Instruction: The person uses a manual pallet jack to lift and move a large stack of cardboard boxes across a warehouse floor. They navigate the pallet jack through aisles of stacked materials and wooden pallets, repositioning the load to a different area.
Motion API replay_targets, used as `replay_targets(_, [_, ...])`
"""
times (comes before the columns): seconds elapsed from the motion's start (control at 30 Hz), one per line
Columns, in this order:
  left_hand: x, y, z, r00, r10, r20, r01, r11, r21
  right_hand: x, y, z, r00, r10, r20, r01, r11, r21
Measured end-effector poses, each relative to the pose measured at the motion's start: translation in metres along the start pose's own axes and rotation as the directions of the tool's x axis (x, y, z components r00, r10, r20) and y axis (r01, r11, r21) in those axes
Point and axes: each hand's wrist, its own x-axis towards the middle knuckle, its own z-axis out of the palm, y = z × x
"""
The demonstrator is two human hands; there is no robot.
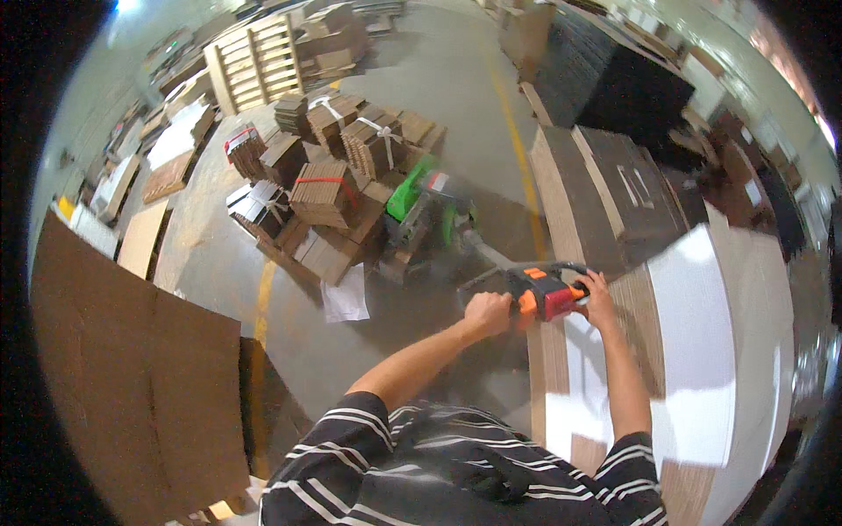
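Both hands wrap the looped handle [535,279] of a pallet truck — left hand [488,313] closed on its near side, right hand [599,301] closed beside the orange-and-red control box [545,296]. The shaft runs forward to the green truck body [424,206], loaded with bundled cardboard stacks [338,167] on the concrete floor [438,79] — tall sheet piles [693,351] stand at the right.

Single head-worn fisheye view, steeply downward and forward over the person's own forearms, close above, warehouse floor [421,105] beyond.

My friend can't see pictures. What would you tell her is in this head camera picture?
A person in a striped shirt grips the orange and black handle of a green pallet truck with the left hand and right hand. The truck carries bundles of cardboard across a warehouse floor, with tall cardboard stacks nearby.
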Motion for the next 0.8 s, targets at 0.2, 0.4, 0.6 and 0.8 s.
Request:
replay_targets(0.2, [-0.05,0.024,-0.135,0.996,0.039,0.074,-0.036,0.998,-0.044,0.005,-0.112,-0.112,0.994,0.092,0.063,-0.093,0.996,0.015])
replay_targets(0.4, [-0.121,0.026,-0.3,0.987,0.042,0.153,-0.036,0.999,-0.038,0.004,-0.236,-0.211,0.999,0.031,0.008,-0.032,0.997,0.069])
replay_targets(0.6, [-0.157,0.017,-0.467,0.97,0.058,0.236,-0.044,0.997,-0.063,0.045,-0.361,-0.319,0.993,0.037,0.113,-0.046,0.996,0.073])
replay_targets(0.8, [-0.188,-0.016,-0.713,0.946,0.077,0.314,-0.029,0.987,-0.155,0.164,-0.553,-0.484,0.919,0.07,0.387,-0.064,0.998,-0.029])
